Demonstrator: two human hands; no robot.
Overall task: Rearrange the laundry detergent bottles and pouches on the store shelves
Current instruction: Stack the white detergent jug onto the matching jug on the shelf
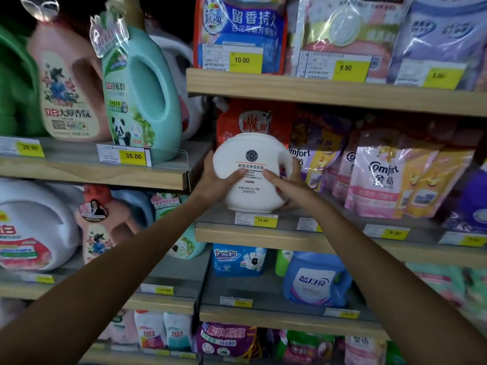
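A round white tub of laundry capsules (250,154) stands at the left end of the middle right shelf (263,237), above a 14.90 price tag. My left hand (214,180) grips its left side with the thumb across the label. My right hand (286,184) holds its right side, fingers wrapped behind and thumb on the front. A red pouch (253,117) stands directly behind the tub. Pink and yellow Comfort pouches (382,177) fill the shelf to its right.
On the left shelf stand a teal panda bottle (142,101) and a pink bottle (68,85). Pouches (239,35) line the top right shelf. Below sit a blue bottle (316,280), a blue box (237,259) and a large white bottle (34,225).
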